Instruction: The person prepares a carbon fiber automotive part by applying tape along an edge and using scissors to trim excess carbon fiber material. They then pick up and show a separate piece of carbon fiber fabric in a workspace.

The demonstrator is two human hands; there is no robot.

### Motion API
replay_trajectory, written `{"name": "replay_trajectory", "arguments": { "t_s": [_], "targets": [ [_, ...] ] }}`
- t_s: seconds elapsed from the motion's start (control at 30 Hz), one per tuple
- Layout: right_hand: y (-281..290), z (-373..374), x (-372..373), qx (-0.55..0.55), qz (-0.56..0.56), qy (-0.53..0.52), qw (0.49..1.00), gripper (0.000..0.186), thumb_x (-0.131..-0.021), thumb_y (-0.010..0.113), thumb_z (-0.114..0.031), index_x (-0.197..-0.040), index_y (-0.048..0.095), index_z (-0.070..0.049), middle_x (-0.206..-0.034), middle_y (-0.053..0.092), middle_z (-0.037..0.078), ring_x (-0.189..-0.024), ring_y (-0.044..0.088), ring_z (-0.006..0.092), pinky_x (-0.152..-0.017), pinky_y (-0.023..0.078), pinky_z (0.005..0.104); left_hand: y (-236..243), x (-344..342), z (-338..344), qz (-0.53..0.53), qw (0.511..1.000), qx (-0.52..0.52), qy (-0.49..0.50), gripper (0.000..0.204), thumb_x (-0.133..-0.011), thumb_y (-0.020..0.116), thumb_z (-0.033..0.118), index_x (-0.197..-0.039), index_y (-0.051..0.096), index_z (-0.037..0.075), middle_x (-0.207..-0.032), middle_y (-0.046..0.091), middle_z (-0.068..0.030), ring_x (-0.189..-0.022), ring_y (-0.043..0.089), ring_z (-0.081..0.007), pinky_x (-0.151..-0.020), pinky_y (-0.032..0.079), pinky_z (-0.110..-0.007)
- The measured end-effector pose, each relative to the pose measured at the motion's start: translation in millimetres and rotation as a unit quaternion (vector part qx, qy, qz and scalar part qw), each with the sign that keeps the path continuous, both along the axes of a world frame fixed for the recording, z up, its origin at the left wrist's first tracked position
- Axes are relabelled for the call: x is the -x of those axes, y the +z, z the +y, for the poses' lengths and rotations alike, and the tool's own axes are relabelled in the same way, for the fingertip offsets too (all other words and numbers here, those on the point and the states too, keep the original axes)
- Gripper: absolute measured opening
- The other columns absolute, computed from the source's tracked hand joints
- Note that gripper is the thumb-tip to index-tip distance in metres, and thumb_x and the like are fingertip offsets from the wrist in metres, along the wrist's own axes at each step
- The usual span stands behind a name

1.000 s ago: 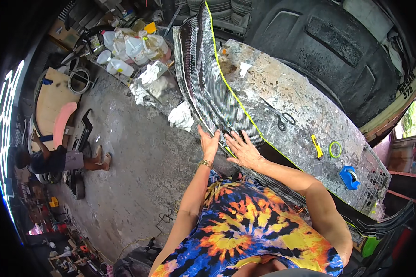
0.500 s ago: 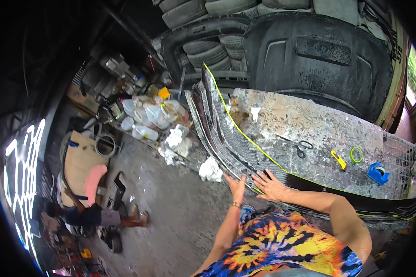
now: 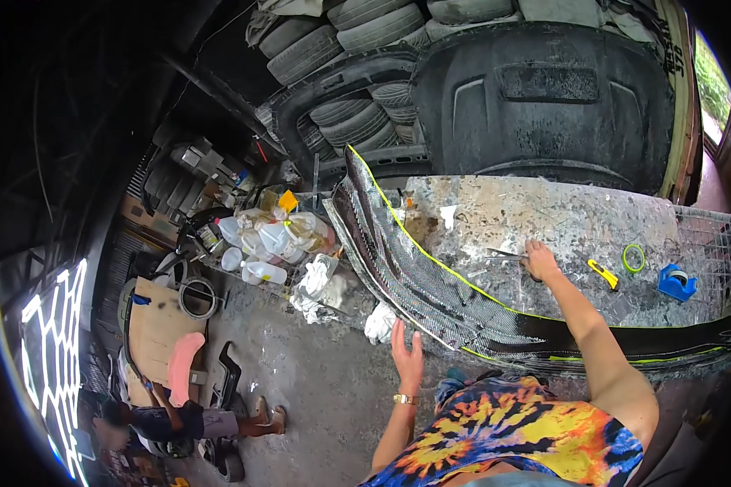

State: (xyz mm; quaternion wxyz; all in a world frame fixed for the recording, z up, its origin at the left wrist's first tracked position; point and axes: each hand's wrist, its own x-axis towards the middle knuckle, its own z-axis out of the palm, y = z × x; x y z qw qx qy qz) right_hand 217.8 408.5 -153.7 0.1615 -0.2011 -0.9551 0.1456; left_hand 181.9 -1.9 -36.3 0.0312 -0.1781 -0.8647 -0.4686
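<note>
Staying closest to the body, the left hand [image 3: 408, 364] has its fingers loosely spread at the near edge of a long, curved, black woven-fibre panel [image 3: 422, 281] with yellow-green trim; contact cannot be told. Past the panel, well apart from the left, the right hand [image 3: 541, 262] covers the handles of dark metal scissors [image 3: 507, 254] on the stained grey tabletop [image 3: 503, 213]; its grip is hidden. The scissors' long axis runs sideways, blades pointing left, with the right hand far nearer.
</note>
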Motion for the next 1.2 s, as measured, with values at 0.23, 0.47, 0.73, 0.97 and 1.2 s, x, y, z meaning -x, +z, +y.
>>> {"name": "replay_trajectory", "arguments": {
  "t_s": [0.23,0.47,0.73,0.97,1.2],
  "targets": [
    [-48,-4,-7,-0.017,-0.148,0.019,0.989,0.033,-0.079,0.063,-0.017,-0.109,0.058,-0.006,-0.12,0.052,0.016,-0.112,0.051,0.0318,-0.093,0.043,0.0433,59,107,43,0.234,0.95,0.163,-0.127,0.038,-0.089,0.059,0.017,-0.121,0.056,-0.003,-0.132,0.052,-0.0176,-0.127,0.044,-0.0326,-0.104,0.034,-0.042],
    [-41,12,-10,-0.029,-0.261,-0.012,0.965,0.046,-0.068,0.072,-0.02,-0.109,0.056,-0.007,-0.113,0.056,0.013,-0.11,0.053,0.0294,-0.093,0.043,0.0427,83,227,97,0.299,0.899,0.306,-0.094,0.059,-0.091,0.054,0.035,-0.13,0.045,-0.008,-0.142,0.04,-0.0221,-0.131,0.038,-0.0345,-0.106,0.031,-0.044],
    [20,57,15,0.365,-0.297,0.026,0.882,0.033,-0.07,0.069,-0.008,-0.1,0.058,-0.002,-0.103,0.061,0.011,-0.092,0.06,0.0175,-0.078,0.049,0.0322,64,252,127,0.308,0.876,0.37,-0.019,0.076,-0.091,0.045,0.051,-0.139,0.034,-0.008,-0.149,0.03,-0.0202,-0.142,0.019,-0.0307,-0.113,0.01,-0.051],
    [141,5,192,0.515,-0.146,0.271,0.8,0.047,-0.081,0.072,-0.042,-0.098,0.05,-0.005,-0.079,0.054,0.0,-0.07,0.054,0.0089,-0.057,0.043,0.0248,62,266,124,0.292,0.879,0.375,-0.031,0.075,-0.091,0.046,0.051,-0.139,0.036,-0.006,-0.149,0.032,-0.0186,-0.143,0.018,-0.028,-0.114,0.006,-0.051],
    [161,-23,316,0.405,-0.268,0.39,0.783,0.07,-0.073,0.066,-0.067,-0.107,0.052,-0.007,-0.083,0.054,0.003,-0.075,0.054,0.0138,-0.07,0.043,0.031,64,273,119,0.287,0.876,0.386,-0.04,0.074,-0.09,0.048,0.049,-0.139,0.035,-0.005,-0.148,0.033,-0.0182,-0.143,0.02,-0.0277,-0.114,0.007,-0.051]
  ]
}}
